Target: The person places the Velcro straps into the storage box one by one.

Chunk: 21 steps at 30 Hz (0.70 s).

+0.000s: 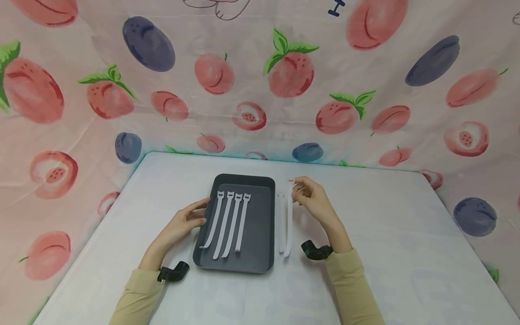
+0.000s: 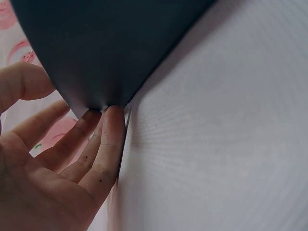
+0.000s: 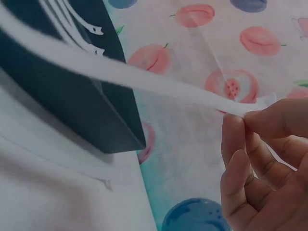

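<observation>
Several white hook-and-loop cable ties (image 1: 230,225) lie side by side in the dark grey tray (image 1: 260,225), slotted heads toward the far end. Thumb and fingers of my right hand (image 1: 316,198) pinch another white cable tie (image 3: 144,81) near its head, lifted just right of the tray, its tail hanging toward me. One more tie (image 1: 281,225) lies on the table between the tray and that held strap. My left hand (image 1: 183,225) touches the tray's left side; in the left wrist view its fairly straight fingertips (image 2: 114,120) rest against the outer wall.
A white-covered table (image 1: 406,253) carries the tray near its middle. Behind and around it hangs a fruit-printed cloth (image 1: 252,54). Dark wrist cameras (image 1: 174,272) are strapped at both sleeves.
</observation>
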Available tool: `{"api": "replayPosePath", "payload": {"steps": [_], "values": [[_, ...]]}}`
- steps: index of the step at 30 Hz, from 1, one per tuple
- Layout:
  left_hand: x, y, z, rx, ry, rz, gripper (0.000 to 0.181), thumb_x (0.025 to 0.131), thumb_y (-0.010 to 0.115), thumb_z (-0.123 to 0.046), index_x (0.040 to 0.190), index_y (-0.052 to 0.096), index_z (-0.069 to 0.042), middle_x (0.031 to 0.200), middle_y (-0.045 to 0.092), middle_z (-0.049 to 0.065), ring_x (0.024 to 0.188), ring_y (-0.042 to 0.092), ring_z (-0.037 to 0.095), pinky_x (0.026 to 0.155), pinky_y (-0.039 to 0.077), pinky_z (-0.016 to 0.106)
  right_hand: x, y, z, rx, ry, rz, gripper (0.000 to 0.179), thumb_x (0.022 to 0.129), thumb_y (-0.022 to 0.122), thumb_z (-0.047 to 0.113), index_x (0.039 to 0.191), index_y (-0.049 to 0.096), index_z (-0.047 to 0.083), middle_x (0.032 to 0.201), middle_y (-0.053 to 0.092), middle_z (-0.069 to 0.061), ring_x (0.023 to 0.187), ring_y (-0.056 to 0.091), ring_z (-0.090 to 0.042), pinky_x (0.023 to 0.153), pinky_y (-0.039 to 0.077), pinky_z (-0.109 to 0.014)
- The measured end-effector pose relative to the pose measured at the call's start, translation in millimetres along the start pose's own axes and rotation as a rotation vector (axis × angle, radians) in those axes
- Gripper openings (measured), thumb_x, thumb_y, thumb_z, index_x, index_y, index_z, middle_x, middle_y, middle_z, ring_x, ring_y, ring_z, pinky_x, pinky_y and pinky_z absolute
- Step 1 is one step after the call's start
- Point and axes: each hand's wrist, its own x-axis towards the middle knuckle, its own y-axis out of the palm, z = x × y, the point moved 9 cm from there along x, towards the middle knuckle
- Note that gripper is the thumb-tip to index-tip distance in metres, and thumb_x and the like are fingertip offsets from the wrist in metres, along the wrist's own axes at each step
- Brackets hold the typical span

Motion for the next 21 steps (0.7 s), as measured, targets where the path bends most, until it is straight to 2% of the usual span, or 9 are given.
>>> {"api": "replayPosePath", "payload": {"steps": [4, 13, 21], "values": [[-0.2, -0.1, 1.1, -0.002, -0.008, 0.005, 0.06, 0.095, 0.057, -0.015, 0.15, 0.035, -0.021, 0.151, 0.039, 0.02, 0.133, 0.046, 0.039, 0.109, 0.03, 0.062, -1.3, -0.5, 8.2, 0.024, -0.011, -0.025, 0.029, 0.092, 0.057, 0.002, 0.12, 0.057, -0.001, 0.096, 0.061, -0.02, 0.072, 0.061, -0.009, 0.065, 0.047, -0.023], [2.6, 0.4, 2.8, -0.028, 0.021, 0.017, 0.059, 0.095, 0.058, -0.016, 0.15, 0.036, -0.022, 0.149, 0.041, 0.019, 0.131, 0.048, 0.039, 0.108, 0.031, 0.062, -3.9, 4.6, 21.0, 0.1, -0.017, -0.093, 0.029, 0.089, 0.059, -0.002, 0.117, 0.058, -0.003, 0.092, 0.061, -0.013, 0.071, 0.062, -0.009, 0.064, 0.048, -0.021], [1.9, -1.6, 1.9, -0.018, 0.029, 0.007, 0.06, 0.094, 0.058, -0.015, 0.15, 0.036, -0.02, 0.149, 0.041, 0.019, 0.132, 0.047, 0.039, 0.108, 0.033, 0.06, -6.0, 21.4, 30.8, 0.178, -0.029, -0.084, 0.029, 0.088, 0.059, -0.003, 0.117, 0.059, -0.003, 0.087, 0.06, -0.007, 0.069, 0.062, -0.005, 0.065, 0.049, -0.024]]}}
